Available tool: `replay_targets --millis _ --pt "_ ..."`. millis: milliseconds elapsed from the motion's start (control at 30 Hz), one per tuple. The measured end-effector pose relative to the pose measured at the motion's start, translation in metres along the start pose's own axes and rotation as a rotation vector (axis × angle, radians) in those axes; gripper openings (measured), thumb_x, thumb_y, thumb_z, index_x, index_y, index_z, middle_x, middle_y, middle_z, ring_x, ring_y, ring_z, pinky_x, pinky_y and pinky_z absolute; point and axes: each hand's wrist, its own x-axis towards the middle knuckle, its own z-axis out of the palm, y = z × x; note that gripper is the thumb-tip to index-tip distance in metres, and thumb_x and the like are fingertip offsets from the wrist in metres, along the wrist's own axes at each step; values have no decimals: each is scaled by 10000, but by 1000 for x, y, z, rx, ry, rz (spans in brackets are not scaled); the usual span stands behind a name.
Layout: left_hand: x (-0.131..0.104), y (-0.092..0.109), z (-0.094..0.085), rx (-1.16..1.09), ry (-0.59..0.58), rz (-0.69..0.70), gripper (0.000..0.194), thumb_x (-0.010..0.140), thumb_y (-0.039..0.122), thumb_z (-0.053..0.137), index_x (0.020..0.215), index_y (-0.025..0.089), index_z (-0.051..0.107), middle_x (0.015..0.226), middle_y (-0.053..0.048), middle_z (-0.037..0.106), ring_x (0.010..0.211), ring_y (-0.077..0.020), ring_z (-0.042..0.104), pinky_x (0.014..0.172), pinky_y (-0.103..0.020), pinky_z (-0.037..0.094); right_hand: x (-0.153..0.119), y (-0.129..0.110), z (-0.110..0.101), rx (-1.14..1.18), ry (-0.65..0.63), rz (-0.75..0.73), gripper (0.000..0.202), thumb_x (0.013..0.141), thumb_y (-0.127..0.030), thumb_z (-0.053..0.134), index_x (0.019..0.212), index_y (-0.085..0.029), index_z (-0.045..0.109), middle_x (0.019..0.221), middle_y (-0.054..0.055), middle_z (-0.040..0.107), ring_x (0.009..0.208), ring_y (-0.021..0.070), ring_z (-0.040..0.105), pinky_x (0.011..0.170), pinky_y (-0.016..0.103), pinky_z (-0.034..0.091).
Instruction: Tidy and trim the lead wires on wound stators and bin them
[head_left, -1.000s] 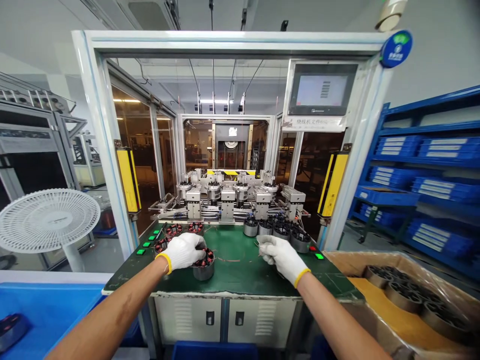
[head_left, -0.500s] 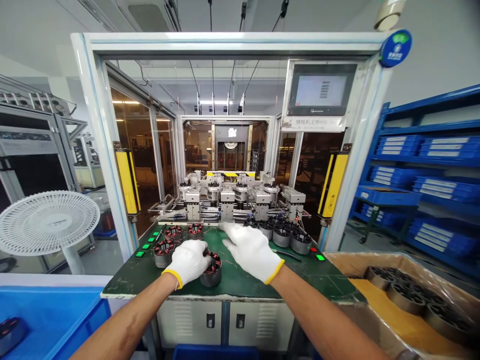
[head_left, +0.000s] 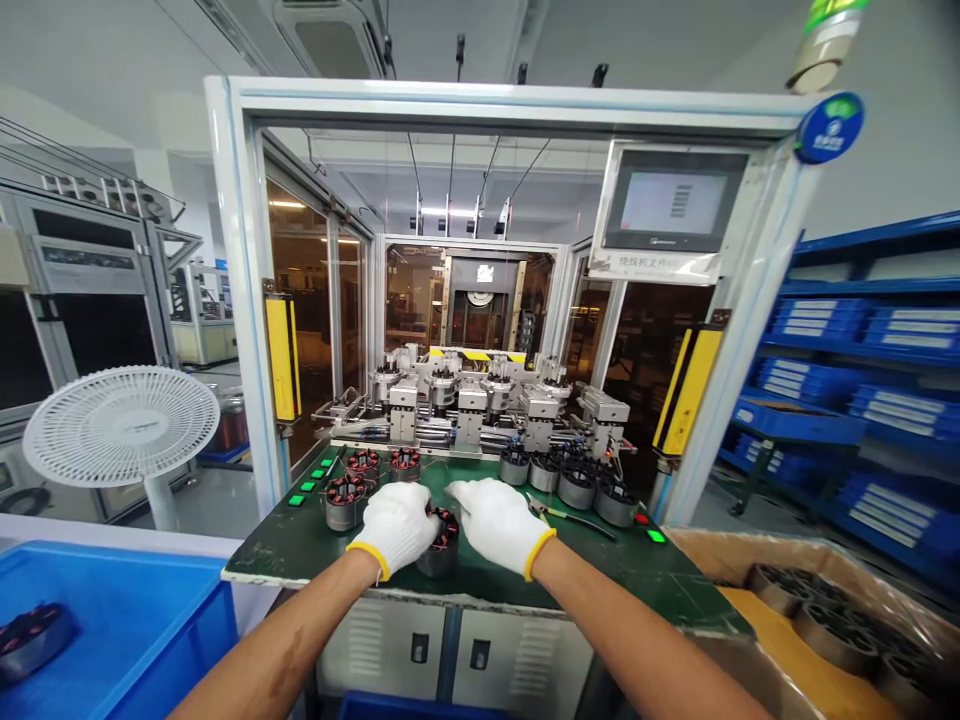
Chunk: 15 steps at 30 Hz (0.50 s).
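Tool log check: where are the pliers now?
The pliers lie right of centre in the head view, beside the right hand, in front of the stator cores.

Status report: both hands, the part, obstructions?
Left hand gripping red-wound core. Right hand close by, contact unclear. Pliers beside right hand, on green tabletop; nothing visibly blocking.

Worktop (head_left: pixel 637 572) deep green with a pale, chipped front edge; over it, left glove (head_left: pixel 394 522) and right glove (head_left: pixel 499 522) both white, cuffs yellow, and the core (head_left: pixel 437 560) between them dark grey outside, red and black within. On the worktop's left, grey cores (head_left: pixel 345 508) showing red-and-black insides, plus bright green buttons (head_left: pixel 298 500); on its right, grey cores with black insides (head_left: pixel 577 488), one red button (head_left: pixel 642 520), one green. Behind the worktop, a yellow-and-black banded strip (head_left: pixel 478 355); left of it, white fan (head_left: pixel 124 425), plain blue bin (head_left: pixel 161 635); right, blue trays (head_left: pixel 911 420) barred white.
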Motion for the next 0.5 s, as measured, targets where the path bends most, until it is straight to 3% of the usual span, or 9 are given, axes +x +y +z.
replay_targets --millis 100,233,400,500 --pt "-1 -1 -1 -9 5 -5 259 746 363 498 831 188 669 882 -125 682 861 -297 652 689 -378 505 15 19 17 77 -6 -6 357 850 -204 417 1121 -264 641 953 72 699 872 227 652 662 285 437" --pt "0 1 -2 -15 -6 -14 255 736 354 504 824 183 671 880 -120 684 857 -288 654 681 -355 502 16 27 23 140 -7 -25 385 862 -209 403 1179 -275 612 1021 64 694 903 217 651 687 281 441" --pt "2 0 -2 -20 -16 -27 250 744 367 512 831 194 670 885 -112 685 869 -292 653 683 -353 493 -3 19 33 64 88 26 358 907 -263 408 1226 -267 571 1058 65 680 926 225 639 733 297 443" --pt "-4 -5 -11 -40 -36 -27 319 790 468 477 828 216 670 882 -103 688 874 -284 649 694 -354 479 -22 13 48 -43 92 131 339 941 -295 367 1199 -265 584 963 66 687 811 227 652 662 302 439"
